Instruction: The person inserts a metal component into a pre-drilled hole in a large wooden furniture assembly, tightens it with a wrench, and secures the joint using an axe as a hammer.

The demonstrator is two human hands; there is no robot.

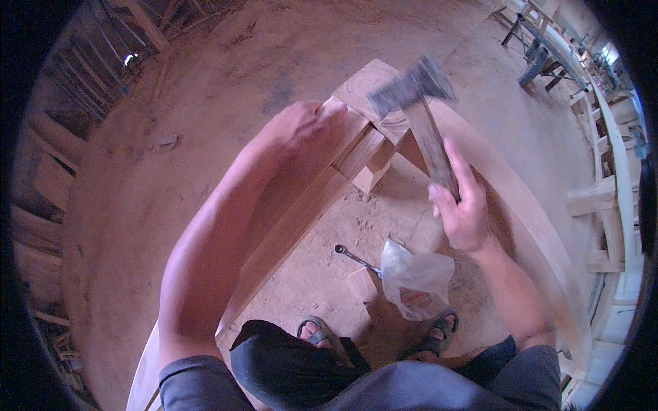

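My right hand (465,209) grips the wooden handle of a hatchet (433,140), its index finger stretched along the shaft. The hatchet's metal head, slightly blurred, is over the corner of a wooden frame. My left hand (308,123) is closed over the far end of the left wooden rail (301,216), beside the joint; its fingertips are partly hidden. At that corner the rail meets a square wooden post (367,82), which the hatchet head partly covers. A curved wooden rail (524,188) runs from the corner down the right side, passing behind my right forearm.
Between the rails, a clear plastic bag (416,277) and a metal wrench (358,259) lie over a small wood block (363,284), near my sandalled feet. Timber pieces (600,205) stand along the right. Planks (51,181) line the left. A trestle (541,51) is at far right.
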